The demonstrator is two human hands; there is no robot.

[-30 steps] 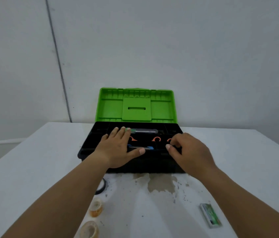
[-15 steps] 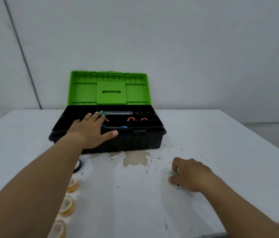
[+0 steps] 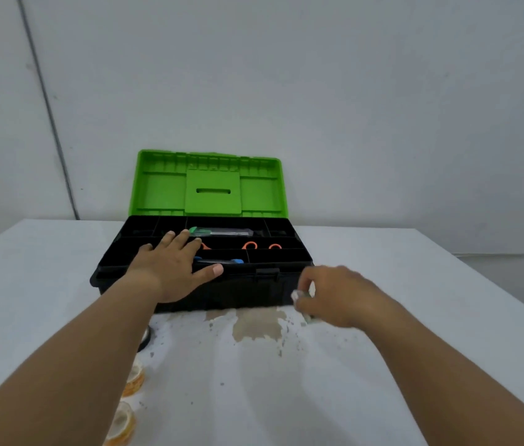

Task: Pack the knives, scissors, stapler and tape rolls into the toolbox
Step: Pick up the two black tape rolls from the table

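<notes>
Right now the stapler [image 3: 301, 297], small and blurred, sits pinched in the closed right hand [image 3: 337, 297], just beside the front right corner of the toolbox [image 3: 241, 291], not yet inside. Left hand [image 3: 173, 268] lies flat and open on the tray, gripping nothing. Lid [image 3: 209, 185] stands up. Already in the tray: green-handled knife [image 3: 222, 232] at the back, orange scissors [image 3: 249, 245] in the middle row, blue-tipped knife [image 3: 222, 261] in front. Left to pack, I'd judge: stapler, plus the tape rolls [image 3: 125, 403] lying on the table [image 3: 415, 317] beside the left forearm. Roughly half done.
</notes>
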